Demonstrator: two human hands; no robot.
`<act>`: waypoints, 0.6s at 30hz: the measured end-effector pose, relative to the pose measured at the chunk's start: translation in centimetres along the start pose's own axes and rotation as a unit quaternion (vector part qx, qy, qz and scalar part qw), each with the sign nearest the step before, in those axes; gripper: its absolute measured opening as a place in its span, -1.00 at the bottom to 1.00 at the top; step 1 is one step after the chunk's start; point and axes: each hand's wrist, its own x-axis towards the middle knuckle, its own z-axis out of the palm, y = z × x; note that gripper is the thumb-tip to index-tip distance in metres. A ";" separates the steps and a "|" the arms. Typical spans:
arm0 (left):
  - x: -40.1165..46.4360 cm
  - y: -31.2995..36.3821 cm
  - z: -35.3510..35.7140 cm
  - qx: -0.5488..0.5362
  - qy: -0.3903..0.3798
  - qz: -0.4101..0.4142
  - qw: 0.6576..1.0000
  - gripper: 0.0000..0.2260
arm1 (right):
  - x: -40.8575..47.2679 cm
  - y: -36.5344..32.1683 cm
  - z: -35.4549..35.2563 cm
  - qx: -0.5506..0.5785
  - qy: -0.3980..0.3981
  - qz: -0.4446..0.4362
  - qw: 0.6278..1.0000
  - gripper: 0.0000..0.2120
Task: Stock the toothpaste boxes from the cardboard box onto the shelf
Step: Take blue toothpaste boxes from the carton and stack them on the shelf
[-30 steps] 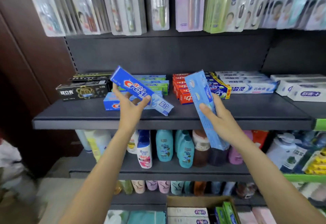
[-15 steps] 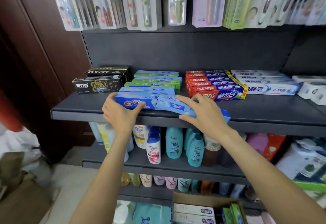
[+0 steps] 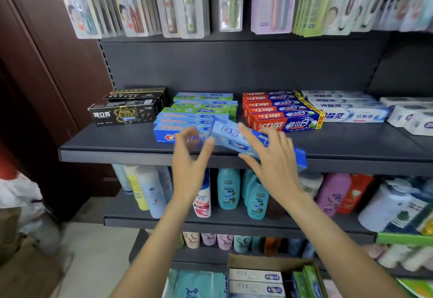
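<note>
the right hand (image 3: 275, 157) lies over a light blue toothpaste box (image 3: 230, 139) that sits slantwise on the front of the shelf (image 3: 112, 150); its fingers are spread and fairly straight across the top of the box, thumb low at the near side, so the grip looks open and pressing rather than wrapped round it; the box's far end points up-left toward the blue stack, its near end, a darker blue, juts past the shelf's front edge just right of the wrist; the left hand (image 3: 189, 154) hovers just left of that box, fingers loosely spread and blurred, holding nothing; whether its fingertips touch the box i cannot tell; behind the left hand a blue toothpaste box with red lettering (image 3: 167, 134) lies flat at the front of a stack of blue and green boxes (image 3: 203, 106); left of that stack stand black toothpaste boxes (image 3: 126, 110); right of it a row of red and blue boxes (image 3: 281, 110), then white and blue boxes (image 3: 346, 107) further right; toothbrush packs (image 3: 178, 2) hang above the shelf; the shelf below carries bottles (image 3: 228, 189) in teal, white, yellow and purple; at the bottom of the view an open cardboard box (image 3: 269, 262) sits low between the forearms, with white toothpaste boxes (image 3: 255, 276) and green boxes (image 3: 309, 281) inside it.
</note>
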 end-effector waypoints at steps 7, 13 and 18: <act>-3.5 1.7 2.8 -0.129 -0.136 -0.121 0.975 -0.75 | -4.1 -2.4 -0.8 0.226 -0.088 0.062 0.968 -0.21; -4.6 1.5 2.5 -0.079 -0.139 -0.072 0.984 -0.67 | -3.7 -1.8 -2.1 0.241 -0.133 0.024 0.961 -0.13; -3.7 1.3 1.0 -0.015 -0.134 -0.026 0.991 -0.74 | -1.6 -1.6 -4.7 0.313 -0.167 0.037 0.934 -0.30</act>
